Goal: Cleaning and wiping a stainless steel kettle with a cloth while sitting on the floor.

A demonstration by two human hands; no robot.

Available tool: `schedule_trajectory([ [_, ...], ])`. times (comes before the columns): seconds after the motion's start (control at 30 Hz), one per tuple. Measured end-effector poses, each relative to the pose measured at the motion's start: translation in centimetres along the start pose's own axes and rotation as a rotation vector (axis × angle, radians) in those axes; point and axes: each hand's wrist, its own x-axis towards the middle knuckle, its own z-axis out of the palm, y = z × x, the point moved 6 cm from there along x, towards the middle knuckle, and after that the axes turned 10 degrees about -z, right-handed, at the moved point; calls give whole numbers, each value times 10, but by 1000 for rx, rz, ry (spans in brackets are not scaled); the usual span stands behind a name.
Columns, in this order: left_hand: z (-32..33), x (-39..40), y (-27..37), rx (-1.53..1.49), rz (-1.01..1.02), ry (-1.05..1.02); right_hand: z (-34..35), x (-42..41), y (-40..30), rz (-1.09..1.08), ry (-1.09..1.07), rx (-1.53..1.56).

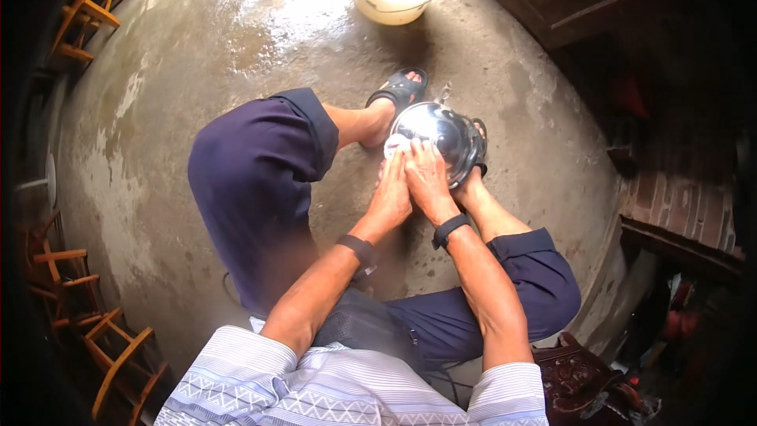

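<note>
Between the person's feet is a shiny, rounded metal vessel [440, 130], perhaps a kettle, with a reflective surface and a short projection at its far side. My left hand [393, 183] is at its near left edge, by a bunched pale cloth [395, 145]; its fingertips are partly hidden. My right hand [424, 168] lies beside the left one, fingers bent against the cloth and the metal surface. Which hand bears the cloth's weight cannot be made out. Both wrists have dark bands.
A pale plastic bucket [399, 0] holding cloudy liquid stands ahead on the wet concrete floor [195, 53]. Wooden chairs [89, 12] line the left side. At the lower right is a carved dark wooden piece [576, 373], with brickwork [680, 207] farther up.
</note>
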Motion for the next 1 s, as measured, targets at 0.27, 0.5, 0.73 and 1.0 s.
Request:
schedule_trajectory([
  [0.27, 4, -20, 12, 118, -49, -114, 11, -30, -2, 14, 77, 38],
  [0.5, -10, 1, 5, 233, 16, 36, 7, 8, 6, -30, 11, 66],
  [0.73, -24, 85, 4, 3, 39, 25, 2, 71, 58, 133, -24, 75],
  [1.0, -15, 148, 20, 57, 161, -12, 20, 96, 130, 259, 0, 123],
])
